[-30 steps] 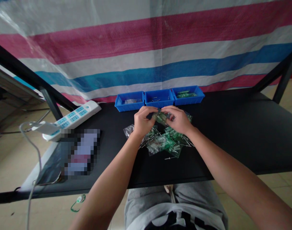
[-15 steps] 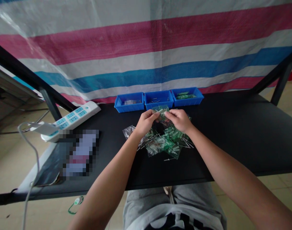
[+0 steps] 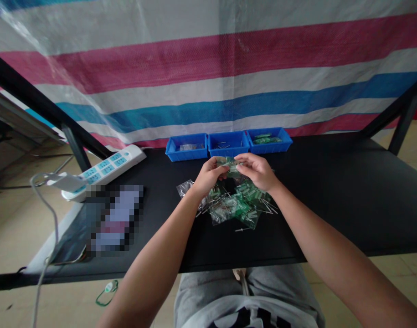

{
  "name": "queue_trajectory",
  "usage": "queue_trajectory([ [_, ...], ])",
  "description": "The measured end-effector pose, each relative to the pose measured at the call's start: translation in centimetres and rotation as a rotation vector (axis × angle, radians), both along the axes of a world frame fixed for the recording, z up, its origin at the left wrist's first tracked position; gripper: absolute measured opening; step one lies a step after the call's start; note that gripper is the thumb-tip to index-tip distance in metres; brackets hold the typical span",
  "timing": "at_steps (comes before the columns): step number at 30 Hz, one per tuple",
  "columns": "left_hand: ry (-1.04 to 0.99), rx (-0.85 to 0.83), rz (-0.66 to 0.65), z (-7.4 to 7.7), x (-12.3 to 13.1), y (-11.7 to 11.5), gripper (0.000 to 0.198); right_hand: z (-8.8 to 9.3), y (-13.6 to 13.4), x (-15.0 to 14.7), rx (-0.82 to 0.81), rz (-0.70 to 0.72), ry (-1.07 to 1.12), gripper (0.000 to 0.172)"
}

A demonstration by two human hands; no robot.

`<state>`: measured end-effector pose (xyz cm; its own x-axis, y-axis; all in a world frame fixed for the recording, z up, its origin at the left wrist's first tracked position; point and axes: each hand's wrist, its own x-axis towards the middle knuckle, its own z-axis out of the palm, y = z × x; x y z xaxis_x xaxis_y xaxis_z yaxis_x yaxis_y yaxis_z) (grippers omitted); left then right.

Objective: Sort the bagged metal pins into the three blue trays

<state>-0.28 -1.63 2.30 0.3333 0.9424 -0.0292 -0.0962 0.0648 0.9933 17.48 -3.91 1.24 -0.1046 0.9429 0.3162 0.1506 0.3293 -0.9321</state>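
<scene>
Between my two hands, just above the pile, is a small clear plastic bag (image 3: 233, 168) of pale green pieces. My left hand (image 3: 208, 176) pinches its left side between thumb and bent fingers. The right edge is held by my right hand (image 3: 259, 173), thumb on the near face and fingers over the top. Beneath them lies a heap of similar green bags (image 3: 240, 205) and loose metal pins that look like rivets. A single rivet (image 3: 242, 229) rests apart, nearer to me. My wrists hide part of the heap.
Behind the hands stand three blue bins in a row: the left bin (image 3: 187, 156) with clear bags, the middle bin (image 3: 229, 150) with loose pins, the right bin (image 3: 271, 148) with green bags. A power strip (image 3: 107, 169) and a blurred-out object (image 3: 121, 218) lie at left on the black table (image 3: 348, 196).
The fingers of my right hand have shifted along the bag's top edge, and the bag looks flatter between the hands. The whole view has moved slightly.
</scene>
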Motion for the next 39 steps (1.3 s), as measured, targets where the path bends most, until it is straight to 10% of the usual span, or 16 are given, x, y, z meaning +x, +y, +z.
queue_trajectory([
  [9, 0.017, 0.009, 0.189, 0.1, -0.2, 0.5, 0.035, 0.5, 1.3, 1.2, -0.149, -0.267, 0.194, 0.034],
  [18, 0.062, 0.059, 0.251, 0.1, -0.7, 1.2, 0.029, 0.6, 2.3, 4.4, -0.17, -0.429, 0.295, 0.076],
  [32, 0.539, 0.437, 0.246, -0.7, -1.2, 1.0, 0.017, 0.0, 2.5, 3.7, -0.076, -0.477, 0.138, 0.035],
  [39, 0.824, 0.699, 0.115, -0.9, -1.1, 0.5, 0.017, -0.2, 1.7, 3.1, 0.132, -0.452, -0.463, 0.02],
])
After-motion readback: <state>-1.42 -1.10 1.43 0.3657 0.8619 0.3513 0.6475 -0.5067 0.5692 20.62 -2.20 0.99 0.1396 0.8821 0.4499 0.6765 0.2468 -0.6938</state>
